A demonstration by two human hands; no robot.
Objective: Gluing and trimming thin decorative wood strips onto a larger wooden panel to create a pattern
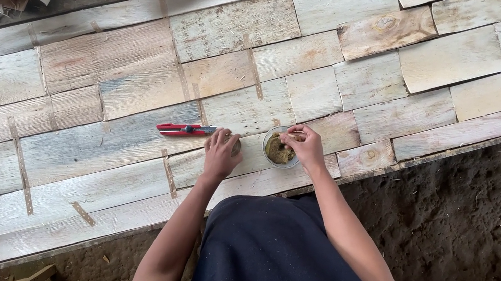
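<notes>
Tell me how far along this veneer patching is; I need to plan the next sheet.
Done: many veneer pieces lie fitted edge to edge, some seams under tape strips. In hand: the right hand dips into a small bowl of brownish filler, the left hand presses the sheet by red cutters. Left: several seams show no tape.

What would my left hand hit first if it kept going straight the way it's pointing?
Probably the red-handled cutter, lying just past the left hand on the veneer sheet; the exact line is hard to judge from above.
</notes>
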